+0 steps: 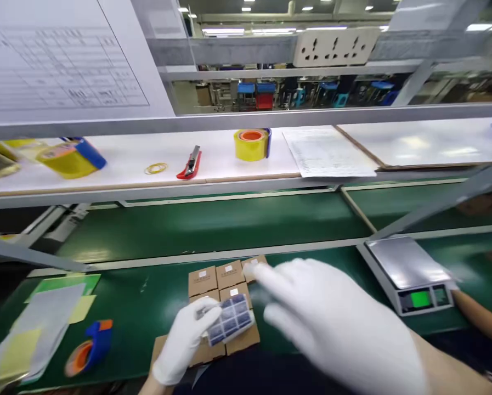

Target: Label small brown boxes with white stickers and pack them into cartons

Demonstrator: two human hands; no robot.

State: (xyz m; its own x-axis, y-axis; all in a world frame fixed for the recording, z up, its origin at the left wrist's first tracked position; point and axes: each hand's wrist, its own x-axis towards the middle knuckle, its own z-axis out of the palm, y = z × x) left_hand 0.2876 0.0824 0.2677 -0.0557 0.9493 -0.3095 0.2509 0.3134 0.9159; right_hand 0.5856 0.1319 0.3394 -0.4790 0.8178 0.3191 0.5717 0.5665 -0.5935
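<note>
My left hand (pixel 187 339), in a white glove, is closed on the left edge of a small pale tray divided into dark blue square cells (pixel 230 319). The tray is tilted above several small brown cardboard boxes (pixel 230 274), which lie close together with white labels on some of them. Nearer the camera, my gloved right hand (pixel 332 323) is raised to the right of the boxes, its fingers stretched out to the left and blurred by motion. Nothing shows between its fingers. Its fingertips overlap the upper right box in the view, and I cannot tell whether they touch it.
A scale (pixel 408 274) stands on the right, with another person's arm (pixel 480 318) beside it. To the left lie a tape dispenser (pixel 90 348) and papers (pixel 40 329). The shelf above holds yellow tape (pixel 250 148), a red cutter (pixel 191 163) and printed sheets (pixel 326 152).
</note>
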